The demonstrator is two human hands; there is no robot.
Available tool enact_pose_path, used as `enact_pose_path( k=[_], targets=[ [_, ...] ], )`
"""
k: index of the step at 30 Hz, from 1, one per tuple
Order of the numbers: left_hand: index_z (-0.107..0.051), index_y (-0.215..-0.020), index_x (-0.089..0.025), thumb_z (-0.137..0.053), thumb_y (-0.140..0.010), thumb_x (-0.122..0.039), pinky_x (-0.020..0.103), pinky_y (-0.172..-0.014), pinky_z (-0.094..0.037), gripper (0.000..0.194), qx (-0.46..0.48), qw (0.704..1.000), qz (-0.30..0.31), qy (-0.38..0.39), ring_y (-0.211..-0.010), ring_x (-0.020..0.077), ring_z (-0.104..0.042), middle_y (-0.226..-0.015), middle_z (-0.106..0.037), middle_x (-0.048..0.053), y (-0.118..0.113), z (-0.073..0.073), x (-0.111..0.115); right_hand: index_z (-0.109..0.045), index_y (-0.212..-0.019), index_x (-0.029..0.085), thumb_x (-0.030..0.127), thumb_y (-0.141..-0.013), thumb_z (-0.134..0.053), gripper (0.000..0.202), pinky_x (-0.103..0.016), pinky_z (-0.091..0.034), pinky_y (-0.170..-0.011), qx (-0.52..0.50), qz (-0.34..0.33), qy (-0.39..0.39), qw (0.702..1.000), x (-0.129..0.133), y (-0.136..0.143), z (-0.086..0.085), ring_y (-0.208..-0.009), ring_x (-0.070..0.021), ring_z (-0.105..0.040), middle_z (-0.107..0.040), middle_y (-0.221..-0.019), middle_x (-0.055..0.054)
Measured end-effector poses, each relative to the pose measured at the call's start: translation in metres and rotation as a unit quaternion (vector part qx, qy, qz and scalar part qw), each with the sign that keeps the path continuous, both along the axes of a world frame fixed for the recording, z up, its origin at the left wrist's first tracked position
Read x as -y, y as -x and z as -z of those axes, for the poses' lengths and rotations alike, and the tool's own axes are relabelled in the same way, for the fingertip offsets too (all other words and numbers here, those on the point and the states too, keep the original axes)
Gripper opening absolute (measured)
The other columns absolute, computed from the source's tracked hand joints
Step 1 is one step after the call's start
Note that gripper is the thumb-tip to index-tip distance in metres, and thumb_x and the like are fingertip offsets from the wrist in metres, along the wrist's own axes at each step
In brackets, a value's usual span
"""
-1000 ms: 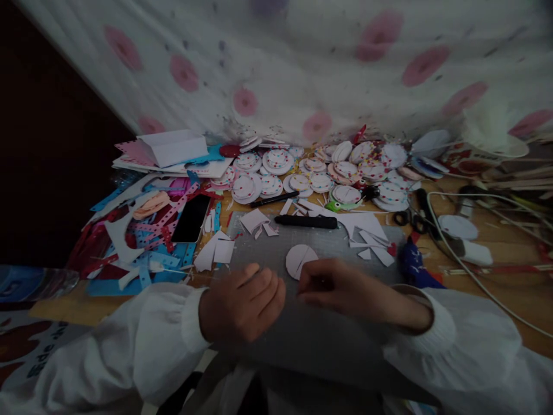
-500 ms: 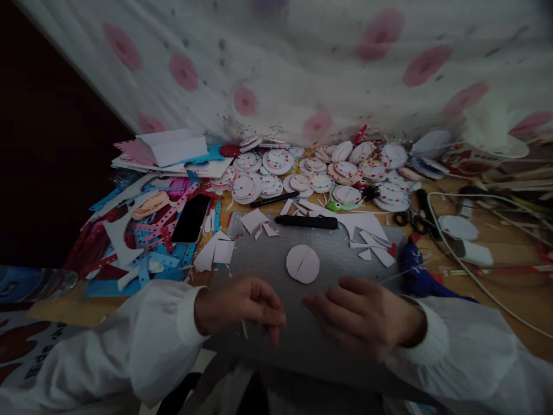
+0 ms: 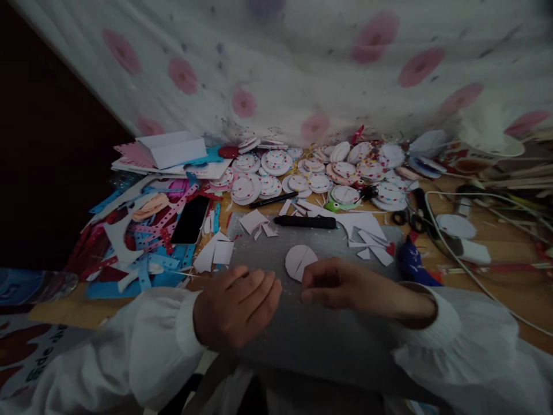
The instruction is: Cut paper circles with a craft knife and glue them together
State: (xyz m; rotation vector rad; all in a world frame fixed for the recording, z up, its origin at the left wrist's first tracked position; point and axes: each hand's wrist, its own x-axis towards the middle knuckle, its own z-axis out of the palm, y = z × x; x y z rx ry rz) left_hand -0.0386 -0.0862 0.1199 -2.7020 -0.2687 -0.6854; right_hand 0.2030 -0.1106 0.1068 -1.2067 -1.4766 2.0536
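Note:
A white paper disc with a dark line across it lies on the grey cutting mat. My left hand hovers to its lower left, back upward, fingers extended side by side; no object shows in it. Near the disc's lower right edge is my right hand, partly overlapping it in view. Its thumb and forefinger are drawn together at the tips, and whatever may be between them is too small to make out. A thick black pen-shaped tool lies beyond the disc, among white paper offcuts.
Layered paper discs with coloured dots crowd the back. Coloured paper strips and a phone lie left. Scissors, a white cable and a blue cloth-like item are right. A patterned curtain hangs behind.
My right hand has moved up and left to the disc's edge and turned thumb-side toward me. My left hand has rolled from a loose pinch to back upward. The disc stays put.

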Motion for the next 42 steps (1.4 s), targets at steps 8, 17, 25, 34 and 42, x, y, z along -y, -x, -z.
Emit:
enact_pose_path(
  k=[8,17,25,34,42],
  targets=[
    [-0.067,-0.088,-0.01,-0.043,-0.094,-0.011,0.032,-0.068,-0.045,0.024,0.013,0.998,-0.002,0.058,-0.072,0.0169,-0.064,-0.074,-0.072,0.005,-0.004,0.007,0.005,-0.056,-0.073,0.016,0.022,-0.082,-0.062,0.012,-0.02,-0.031,-0.048,0.185,-0.045,-0.183,0.964,0.012,0.004,0.004,-0.053,-0.0075,-0.043,-0.052,-0.06,0.005],
    [-0.065,-0.075,-0.015,-0.061,-0.081,-0.038,0.018,-0.048,-0.038,0.024,-0.124,0.454,-0.109,0.876,-0.051,0.0092,-0.055,-0.06,-0.066,-0.001,-0.006,0.007,-0.007,-0.054,-0.074,0.017,0.01,-0.094,-0.039,0.026,-0.031,-0.025,-0.046,0.233,-0.163,-0.748,0.6,0.024,-0.003,-0.008,-0.058,-0.0142,-0.047,-0.058,-0.072,-0.005],
    [-0.069,-0.082,-0.016,-0.05,-0.09,-0.016,0.027,-0.063,-0.048,0.021,-0.017,0.927,-0.151,0.342,-0.073,0.0169,-0.064,-0.074,-0.07,0.004,0.003,0.006,-0.007,-0.043,-0.117,0.018,0.022,-0.094,-0.048,0.023,-0.023,-0.041,-0.055,0.228,-0.007,-0.403,0.886,0.014,-0.01,-0.004,-0.064,-0.0117,-0.058,-0.064,-0.081,-0.001],
    [-0.066,-0.099,-0.009,-0.043,-0.095,-0.01,0.032,-0.068,-0.051,0.024,-0.024,0.999,-0.028,0.0,-0.085,0.0186,-0.066,-0.096,-0.074,0.008,0.009,0.002,-0.006,-0.057,-0.08,0.017,0.058,-0.085,-0.054,0.041,-0.022,-0.033,-0.05,0.069,-0.005,-0.065,0.995,0.002,-0.002,-0.003,-0.055,-0.0089,-0.044,-0.052,-0.065,0.003],
    [-0.066,-0.1,-0.006,-0.041,-0.094,-0.008,0.033,-0.071,-0.05,0.026,-0.017,1.0,-0.018,-0.005,-0.082,0.0182,-0.065,-0.089,-0.073,0.009,0.011,0.004,-0.004,-0.055,-0.077,0.017,0.052,-0.082,-0.062,0.037,-0.022,-0.029,-0.052,0.031,0.016,-0.061,0.998,0.006,0.0,0.002,-0.059,-0.008,-0.039,-0.046,-0.065,0.005]
  ],
)
